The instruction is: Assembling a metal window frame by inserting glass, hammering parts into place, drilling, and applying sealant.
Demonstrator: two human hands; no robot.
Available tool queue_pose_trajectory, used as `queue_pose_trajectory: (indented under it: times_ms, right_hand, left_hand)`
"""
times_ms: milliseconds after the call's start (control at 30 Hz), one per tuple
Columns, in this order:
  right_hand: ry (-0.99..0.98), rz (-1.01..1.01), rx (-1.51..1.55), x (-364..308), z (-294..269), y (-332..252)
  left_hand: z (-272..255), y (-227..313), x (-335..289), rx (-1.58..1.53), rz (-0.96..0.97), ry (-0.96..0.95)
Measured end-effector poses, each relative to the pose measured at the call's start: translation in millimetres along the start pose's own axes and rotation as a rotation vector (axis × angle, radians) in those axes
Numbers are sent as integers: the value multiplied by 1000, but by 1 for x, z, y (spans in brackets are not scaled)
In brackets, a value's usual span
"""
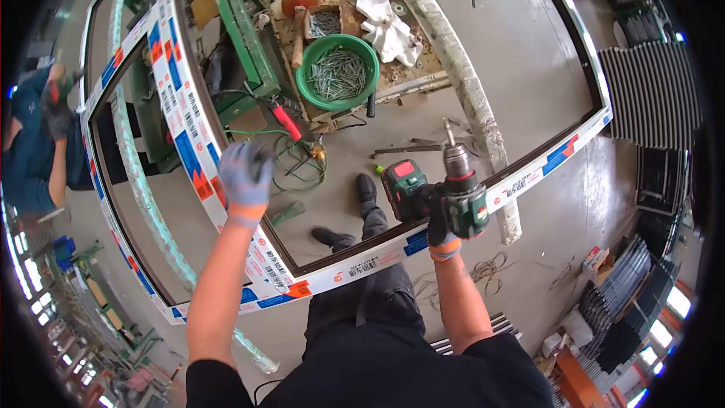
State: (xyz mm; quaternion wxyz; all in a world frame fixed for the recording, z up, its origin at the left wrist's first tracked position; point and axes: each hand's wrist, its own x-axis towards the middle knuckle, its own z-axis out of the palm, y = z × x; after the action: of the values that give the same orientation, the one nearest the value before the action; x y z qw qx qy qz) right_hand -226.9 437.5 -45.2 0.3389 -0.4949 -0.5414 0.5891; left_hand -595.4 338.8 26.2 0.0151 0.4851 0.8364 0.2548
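My right hand (444, 236), gloved, is wrapped round a green and black cordless drill (467, 208), mostly hidden beneath it. The drill's bit points away from me, and its battery is to the left. It is held over the near rail of a large window frame (370, 263) covered in printed white, blue and orange film. My left hand (246, 181), in a grey glove with an orange cuff, is above the frame's inner upright (189, 132). Its fingers are smeared by motion, so whether they hold anything does not show.
Beyond the frame opening, a worn bench (419, 79) carries a green bowl (303, 91) of screws, a hammer (298, 41) and white cloth (385, 30). Wrapped bars (468, 83) support the frame. A red-handled tool (287, 122) hangs nearby. Another person (34, 140) works at far left.
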Motion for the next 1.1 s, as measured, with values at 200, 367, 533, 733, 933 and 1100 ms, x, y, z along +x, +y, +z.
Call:
queue_pose_trajectory:
  times_ms: [200, 367, 533, 733, 933, 1100]
  right_hand:
    - [-217, -66, -680, 18, 38, -105]
    - [-178, -533, -281, 19, 25, -46]
    - [-183, -512, -298, 23, 26, -44]
    - [-185, -420, -289, 27, 26, -53]
    - [-303, -259, -350, 17, 19, -38]
    - [-283, -226, -709, 23, 39, -69]
  left_hand:
    - [188, -7, 115, 296, -30, -446]
    - [284, -40, 144, 521, 68, -674]
    - [317, -54, 148, 569, 135, -767]
    - [307, -49, 143, 551, 118, -607]
    - [259, -52, 162, -257, -308, -336]
    - [187, -48, 148, -1336, -670, -320]
